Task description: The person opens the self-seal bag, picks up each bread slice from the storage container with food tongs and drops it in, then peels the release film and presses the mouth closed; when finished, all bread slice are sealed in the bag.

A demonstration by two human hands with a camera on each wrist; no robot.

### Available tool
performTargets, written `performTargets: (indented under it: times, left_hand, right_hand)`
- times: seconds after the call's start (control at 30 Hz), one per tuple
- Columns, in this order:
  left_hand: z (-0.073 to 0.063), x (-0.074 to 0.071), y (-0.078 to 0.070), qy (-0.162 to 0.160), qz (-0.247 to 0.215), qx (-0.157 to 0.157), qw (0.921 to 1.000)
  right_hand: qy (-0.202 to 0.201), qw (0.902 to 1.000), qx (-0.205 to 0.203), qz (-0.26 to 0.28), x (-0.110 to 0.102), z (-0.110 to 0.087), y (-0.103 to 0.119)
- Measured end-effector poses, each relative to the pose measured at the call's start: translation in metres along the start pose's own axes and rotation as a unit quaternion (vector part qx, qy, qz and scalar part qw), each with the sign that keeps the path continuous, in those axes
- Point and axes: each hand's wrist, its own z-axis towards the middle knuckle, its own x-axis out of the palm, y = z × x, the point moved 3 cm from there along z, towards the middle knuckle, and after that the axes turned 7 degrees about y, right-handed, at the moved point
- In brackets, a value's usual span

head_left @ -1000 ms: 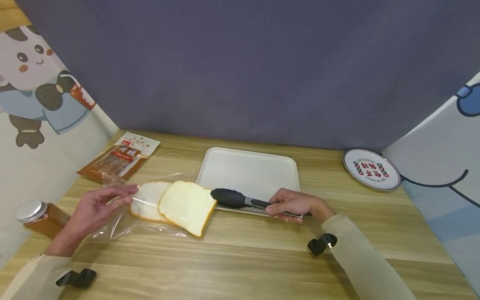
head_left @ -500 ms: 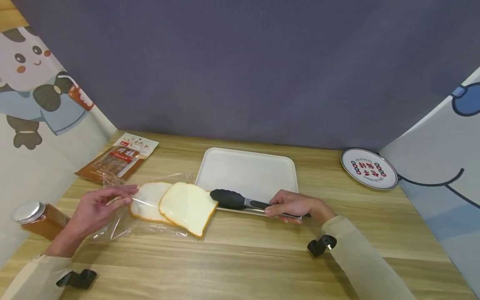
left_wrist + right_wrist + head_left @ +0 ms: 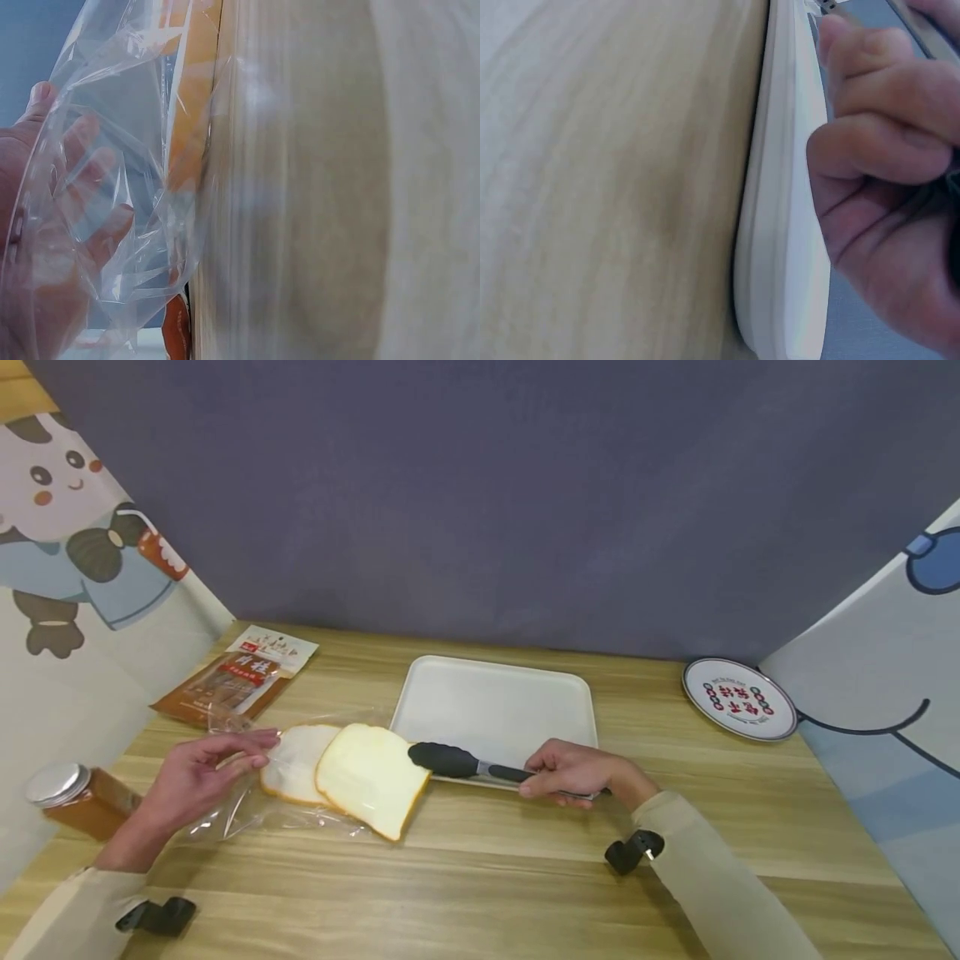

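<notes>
In the head view my left hand (image 3: pixel 198 777) holds the edge of a clear plastic bag (image 3: pixel 228 814) between thumb and fingers. Through the film, the left wrist view shows the fingers of that hand (image 3: pixel 52 202). A bread slice (image 3: pixel 292 768) with an orange crust lies in the bag, partly covered by a second bread slice (image 3: pixel 371 781) on its right. My right hand (image 3: pixel 570 771) grips black-tipped tongs (image 3: pixel 446 760), whose head meets the second slice's upper right corner. Curled fingers of the right hand (image 3: pixel 892 150) show in the right wrist view.
Behind the tongs lies a white tray (image 3: pixel 495 702). A brown food packet (image 3: pixel 236 677) is at the back left, and a jar with a silver lid (image 3: pixel 82 797) lies beside my left forearm. At the far right is a round printed plate (image 3: pixel 740 699).
My right hand and the tongs have shifted slightly left and the second slice has moved a little left with them. My left hand stays nearly still on the bag.
</notes>
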Motion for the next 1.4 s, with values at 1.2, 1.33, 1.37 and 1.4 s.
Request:
performTargets:
  times: [1.2,1.33,1.37,1.4]
  left_hand:
    - [0.000,0.000,-0.001,-0.009,-0.087,0.021,0.9959]
    - [0.000,0.001,-0.001,-0.007,-0.100,0.031,0.9945]
    - [0.000,0.001,-0.001,-0.007,-0.106,0.038,0.9936]
    - [0.000,0.002,-0.001,-0.007,-0.108,0.040,0.9934]
  right_hand:
    - [0.075,0.9884,-0.057,0.119,-0.009,0.013,0.001]
    - [0.084,0.9891,-0.065,0.102,-0.007,0.021,0.004]
    - [0.085,0.9891,-0.069,0.099,-0.006,0.023,0.005]
    - [0.085,0.9894,-0.069,0.095,-0.006,0.025,0.006]
